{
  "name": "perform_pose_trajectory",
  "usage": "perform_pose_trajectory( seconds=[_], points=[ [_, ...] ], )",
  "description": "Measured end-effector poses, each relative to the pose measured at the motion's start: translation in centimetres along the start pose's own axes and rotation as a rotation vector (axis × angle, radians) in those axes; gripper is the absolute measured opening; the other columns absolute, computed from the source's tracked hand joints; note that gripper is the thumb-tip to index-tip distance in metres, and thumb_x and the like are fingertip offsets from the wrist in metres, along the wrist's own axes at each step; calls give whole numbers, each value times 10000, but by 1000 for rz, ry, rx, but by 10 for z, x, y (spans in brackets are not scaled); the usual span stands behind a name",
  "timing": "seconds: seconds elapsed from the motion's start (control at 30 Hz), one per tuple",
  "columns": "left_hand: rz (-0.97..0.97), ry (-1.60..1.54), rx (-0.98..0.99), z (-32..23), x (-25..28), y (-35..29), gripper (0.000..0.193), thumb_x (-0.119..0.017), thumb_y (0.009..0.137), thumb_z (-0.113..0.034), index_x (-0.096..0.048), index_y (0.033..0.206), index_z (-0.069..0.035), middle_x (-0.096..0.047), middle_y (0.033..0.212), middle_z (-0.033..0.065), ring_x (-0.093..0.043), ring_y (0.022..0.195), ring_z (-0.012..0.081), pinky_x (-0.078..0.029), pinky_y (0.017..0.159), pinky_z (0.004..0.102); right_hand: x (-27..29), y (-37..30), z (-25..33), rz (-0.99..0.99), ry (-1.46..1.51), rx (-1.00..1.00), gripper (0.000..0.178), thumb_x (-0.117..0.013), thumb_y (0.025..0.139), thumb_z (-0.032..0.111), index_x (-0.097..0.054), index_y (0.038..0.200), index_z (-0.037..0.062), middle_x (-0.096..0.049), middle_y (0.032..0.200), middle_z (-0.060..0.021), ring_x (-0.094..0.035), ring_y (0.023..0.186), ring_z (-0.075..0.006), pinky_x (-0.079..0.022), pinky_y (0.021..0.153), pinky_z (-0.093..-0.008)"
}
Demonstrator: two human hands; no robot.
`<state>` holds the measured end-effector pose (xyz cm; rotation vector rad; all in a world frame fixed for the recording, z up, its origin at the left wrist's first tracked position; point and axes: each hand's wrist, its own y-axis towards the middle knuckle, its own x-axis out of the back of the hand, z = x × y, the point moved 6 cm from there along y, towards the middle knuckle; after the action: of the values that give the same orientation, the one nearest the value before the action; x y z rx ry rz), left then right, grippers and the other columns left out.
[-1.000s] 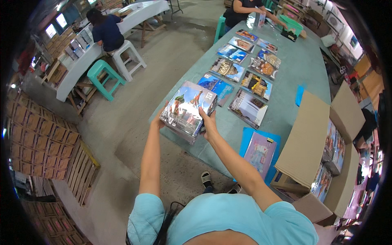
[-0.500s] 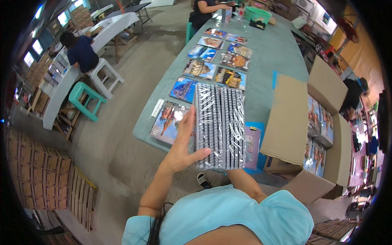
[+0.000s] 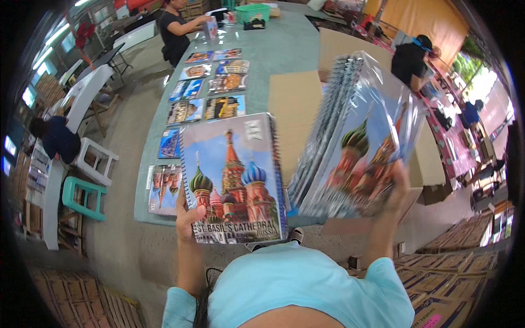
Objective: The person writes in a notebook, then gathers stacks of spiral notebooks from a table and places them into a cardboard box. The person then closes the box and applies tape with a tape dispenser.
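In front of my chest, my left hand [image 3: 188, 220] grips a plastic-wrapped spiral notebook pack [image 3: 229, 164] by its lower left edge. Its cover shows a colourful onion-domed cathedral, facing up. To the right, my right hand [image 3: 395, 188] is closed on the lower right of another wrapped pack of spiral notebooks [image 3: 355, 136] with the same cover, tilted so its wire spines show on the left side. The fingers beneath both packs are hidden. Just beyond the left pack, an upside-down notebook pack [image 3: 164, 191] with a like cover lies at the near table corner.
Two rows of picture-covered notebooks [image 3: 188, 109] run along the green table [image 3: 262, 71]. An open carton [image 3: 295, 104] stands right, partly behind the right pack. A person [image 3: 178, 27] works at the far left edge, near a green basket [image 3: 252, 12]. Stools [image 3: 82, 191] stand left.
The two packs, side by side with spines up before, are now apart and turned cover-up. My right hand has come into sight, holding one at the right. The view has swung right.
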<state>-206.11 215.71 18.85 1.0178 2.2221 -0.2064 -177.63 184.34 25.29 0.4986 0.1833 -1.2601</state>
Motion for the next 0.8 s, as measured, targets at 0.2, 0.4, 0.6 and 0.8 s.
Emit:
perform_pose_trajectory(
  seconds=[0.2,0.4,0.6,0.8],
  points=[
    [-93,-500,97,49,-11,-13,538,-556,776,-106,-423,1272,51,-598,1126,220,-638,964,345,-518,873,488,59,78,49,77,-321,-57,487,-682,820,188,-468,1211,-9,-585,1010,-89,-607,835,-153,-523,746,-294],
    [-69,-407,59,62,-71,0,571,-568,768,-100,-389,1284,67,-588,1127,227,-633,974,334,-524,864,471,99,108,-80,561,-778,-519,592,-674,833,326,-447,1272,1,-581,1025,-130,-591,931,-219,-497,807,-372],
    [101,-116,42,85,-177,26,652,-612,761,-69,-341,1345,30,-562,1137,160,-625,944,244,-541,819,382,59,110,-28,825,-1211,101,848,-703,773,475,-327,1421,79,-406,1315,-212,-505,1136,-338,-418,961,-413],
    [389,57,104,175,-307,58,942,-673,826,-216,-18,1487,-68,-264,1456,172,-384,1276,241,-374,1020,357,51,98,82,535,-516,73,713,-631,825,142,-297,1449,58,-365,1439,-149,-442,1246,-199,-350,1038,-318]
  ],
)
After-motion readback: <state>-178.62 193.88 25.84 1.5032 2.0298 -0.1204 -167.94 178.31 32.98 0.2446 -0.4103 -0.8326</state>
